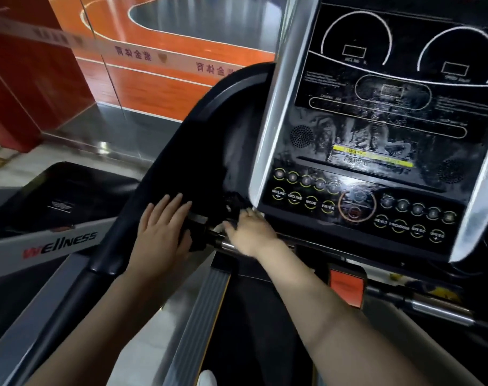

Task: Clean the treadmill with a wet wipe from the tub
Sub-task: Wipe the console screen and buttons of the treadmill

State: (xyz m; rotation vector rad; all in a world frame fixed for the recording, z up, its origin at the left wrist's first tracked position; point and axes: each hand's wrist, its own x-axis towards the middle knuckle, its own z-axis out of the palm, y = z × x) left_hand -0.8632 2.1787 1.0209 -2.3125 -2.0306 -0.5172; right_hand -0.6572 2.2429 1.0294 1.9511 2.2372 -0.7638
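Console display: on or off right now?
Off, as far as shows: the console display is dark, with only printed outlines and wet smears visible; both small readout windows are blank.

On the treadmill console (376, 162), just right of the right hand (249, 232), the button row reads INCLINE +, INCLINE −, MODE, ENTER; farther right, RESET, PROGRAM, SPEED −, SPEED +. The upper dial label seems to read INCLINE, blurred. Left of the left hand (160, 232), the neighbouring machine's side rail (61, 243) bears WELLNESS. Far beyond both hands, the barrier tape (134, 54) shows mirrored Chinese characters.
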